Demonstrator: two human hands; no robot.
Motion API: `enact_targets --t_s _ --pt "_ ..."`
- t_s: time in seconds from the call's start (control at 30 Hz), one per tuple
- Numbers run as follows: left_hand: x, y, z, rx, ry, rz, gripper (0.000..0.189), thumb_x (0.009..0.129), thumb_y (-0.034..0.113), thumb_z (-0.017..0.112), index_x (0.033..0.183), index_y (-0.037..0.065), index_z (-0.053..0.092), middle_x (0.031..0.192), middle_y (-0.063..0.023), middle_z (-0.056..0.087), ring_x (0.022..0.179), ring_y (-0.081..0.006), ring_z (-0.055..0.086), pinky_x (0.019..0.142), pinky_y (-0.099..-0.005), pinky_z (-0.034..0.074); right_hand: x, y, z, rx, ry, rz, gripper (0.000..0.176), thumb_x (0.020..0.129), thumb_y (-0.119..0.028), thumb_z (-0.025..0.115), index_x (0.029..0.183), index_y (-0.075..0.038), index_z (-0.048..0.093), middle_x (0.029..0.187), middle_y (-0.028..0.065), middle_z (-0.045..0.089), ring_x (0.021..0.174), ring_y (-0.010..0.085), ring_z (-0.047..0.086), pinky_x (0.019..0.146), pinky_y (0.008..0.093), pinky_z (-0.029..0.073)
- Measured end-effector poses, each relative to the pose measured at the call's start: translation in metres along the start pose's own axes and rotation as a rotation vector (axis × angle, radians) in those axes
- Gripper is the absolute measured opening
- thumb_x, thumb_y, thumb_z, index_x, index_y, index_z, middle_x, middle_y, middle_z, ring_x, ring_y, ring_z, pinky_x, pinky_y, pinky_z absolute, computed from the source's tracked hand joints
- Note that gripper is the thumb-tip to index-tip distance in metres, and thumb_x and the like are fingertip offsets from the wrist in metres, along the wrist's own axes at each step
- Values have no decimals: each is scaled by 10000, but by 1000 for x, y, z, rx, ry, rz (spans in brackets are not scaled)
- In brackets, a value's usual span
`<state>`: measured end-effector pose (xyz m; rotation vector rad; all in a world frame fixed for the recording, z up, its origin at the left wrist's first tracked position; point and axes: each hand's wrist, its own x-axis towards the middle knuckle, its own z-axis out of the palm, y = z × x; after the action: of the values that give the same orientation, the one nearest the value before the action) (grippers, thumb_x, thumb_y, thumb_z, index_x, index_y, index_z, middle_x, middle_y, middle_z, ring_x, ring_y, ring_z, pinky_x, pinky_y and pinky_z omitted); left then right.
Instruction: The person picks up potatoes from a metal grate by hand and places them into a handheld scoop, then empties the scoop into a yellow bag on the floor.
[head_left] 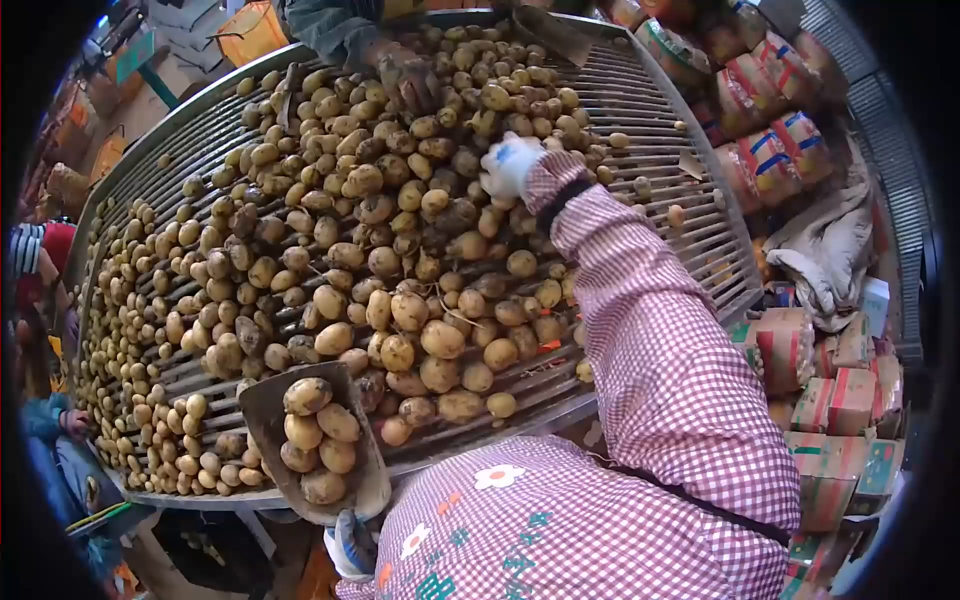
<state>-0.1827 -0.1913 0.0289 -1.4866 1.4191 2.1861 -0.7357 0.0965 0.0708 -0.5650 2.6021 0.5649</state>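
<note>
Many potatoes lie spread over a slatted metal table. My right hand, in a white and blue glove, reaches to the far part of the pile and touches potatoes there; its fingers are partly hidden. Down at the near edge, my left hand, gloved too, is closed on the handle end of a metal scoop. Several potatoes rest in the scoop, which sits over the table's near rim.
Across the table, a co-worker's hand touches the pile. Another scoop lies at the far edge. Another person stands at the left. Packed bags and cardboard boxes are stacked at the right.
</note>
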Motion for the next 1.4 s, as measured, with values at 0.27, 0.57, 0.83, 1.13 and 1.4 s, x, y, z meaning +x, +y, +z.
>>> enact_targets --t_s 0.27,0.57,0.83,1.13,1.4 --pt "34 -65 -55 -157 -84 229 454 1002 146 583 1409 -42 508 1364 -155 607 1209 -260 601 1076 -392 441 -111 34 80 115 -108 -16 460 1044 -406 431 1371 -125 590 1403 140 571 1285 354 566 1074 498 469" --pt "-5 1 3 -21 85 8 402 1010 308 630 651 162 525 541 79 428 460 -56 327 454 -262 226 -102 48 80 255 395 -85 450 986 -355 530 1349 -95 582 1381 124 572 1290 337 552 1070 470 467" --pt "-10 9 14 20 153 2 424 1021 309 617 640 165 502 535 84 399 459 -42 289 459 -263 177 -9 10 26 -14 191 -147 666 945 -221 552 1579 -132 370 1677 110 298 1545 333 273 1203 546 242" --pt "-8 10 17 61 179 -13 421 1022 300 606 638 158 503 534 80 399 470 -52 305 466 -263 183 49 35 -4 -263 -33 117 800 938 -360 608 1647 -289 244 1746 41 24 1586 397 96 1141 807 114" --pt "-8 -2 7 -94 155 -93 290 1019 317 600 811 117 628 671 20 573 533 -78 435 489 -251 300 19 100 24 51 -86 480 754 976 -392 563 1648 -291 236 1742 81 -22 1572 442 102 1177 752 164"
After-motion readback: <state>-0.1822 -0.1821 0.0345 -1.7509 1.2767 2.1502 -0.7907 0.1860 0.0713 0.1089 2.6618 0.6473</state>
